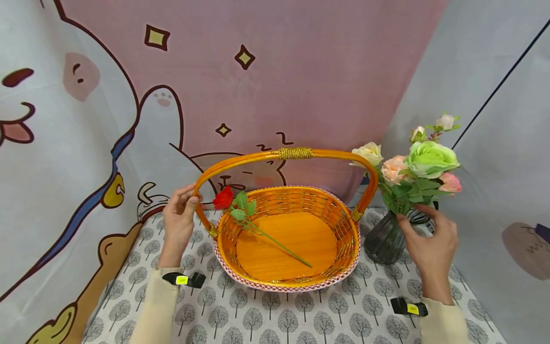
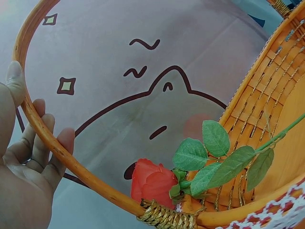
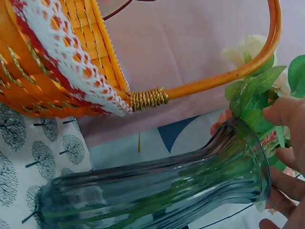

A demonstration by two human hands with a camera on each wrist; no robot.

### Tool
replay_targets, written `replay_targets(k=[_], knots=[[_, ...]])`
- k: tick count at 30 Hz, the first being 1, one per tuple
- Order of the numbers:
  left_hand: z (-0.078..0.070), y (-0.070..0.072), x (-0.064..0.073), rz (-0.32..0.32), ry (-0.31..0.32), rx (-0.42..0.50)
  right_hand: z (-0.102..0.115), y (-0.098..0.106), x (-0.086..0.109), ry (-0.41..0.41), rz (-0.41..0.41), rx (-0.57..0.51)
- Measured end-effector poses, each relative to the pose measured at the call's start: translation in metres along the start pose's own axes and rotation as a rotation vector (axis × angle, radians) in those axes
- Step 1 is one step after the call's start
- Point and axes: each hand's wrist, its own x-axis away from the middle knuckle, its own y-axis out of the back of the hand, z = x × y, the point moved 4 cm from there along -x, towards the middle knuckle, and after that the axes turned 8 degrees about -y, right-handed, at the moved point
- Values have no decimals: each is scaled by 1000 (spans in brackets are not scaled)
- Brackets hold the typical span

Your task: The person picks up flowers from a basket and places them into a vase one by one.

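In the head view my left hand (image 1: pixel 178 222) grips the left side of the wicker basket's tall handle (image 1: pixel 296 153), thumb on one side and fingers on the other. Inside the oval orange basket (image 1: pixel 287 286) lies a single red rose (image 1: pixel 223 197); its bloom rests at the left rim and its green stem slants across the floor. My right hand (image 1: pixel 431 243) is at the mouth of a dark ribbed glass vase (image 1: pixel 384 241), thumb and fingers about the leaves of artificial flowers (image 1: pixel 431 159). Foliage hides whether the fingers pinch a stem.
A tablecloth with grey trees (image 1: pixel 253 317) covers the table. Cartoon-printed fabric (image 1: pixel 301 86) stands behind and at both sides. The vase stands close to the basket's right side, and some flowers reach behind the basket handle.
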Motion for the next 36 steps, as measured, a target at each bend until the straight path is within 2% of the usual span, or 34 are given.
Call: replay_targets(k=[5,10,14,19,26,32,36], knots=[[0,1,0,15,-11,29,4,3,11,-1,-46,-39],[0,1,0,30,1,35,12,6,23,112,-145,-98],[0,0,0,24,7,21,19,4,34,211,-157,-129],[0,0,1,7,0,28,26,-4,42,286,-63,-182],[-2,-2,-2,18,-32,25,38,-21,48,349,102,-214],[-1,-2,-2,10,-13,-13,45,-39,56,399,223,-177],[-1,-1,-1,10,-22,-5,47,-54,61,419,297,-148]])
